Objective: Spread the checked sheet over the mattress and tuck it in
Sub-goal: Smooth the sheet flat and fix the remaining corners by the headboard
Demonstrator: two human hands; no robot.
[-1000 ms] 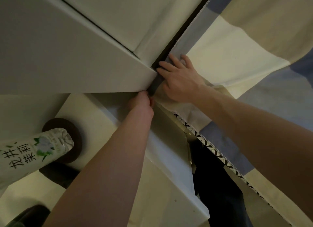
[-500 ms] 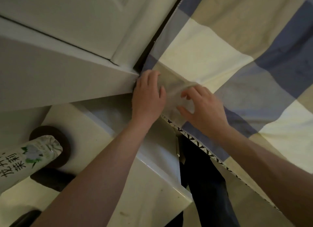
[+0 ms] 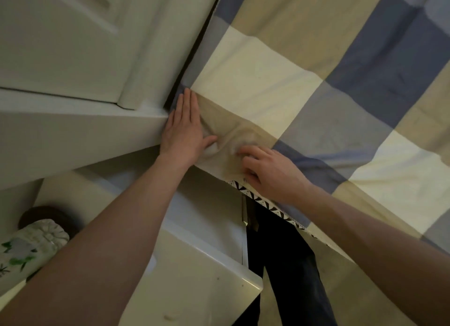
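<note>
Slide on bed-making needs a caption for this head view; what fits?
Left hand flat and right hand curled, pressing the checked sheet at the mattress corner.

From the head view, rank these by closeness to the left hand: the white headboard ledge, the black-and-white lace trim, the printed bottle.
Measured from the left hand, flat on the checked sheet:
1. White headboard ledge, touching the hand's left edge at the bed corner.
2. Black-and-white lace trim, lower right, under the right hand.
3. Printed bottle, far lower left on the bedside table.
</note>
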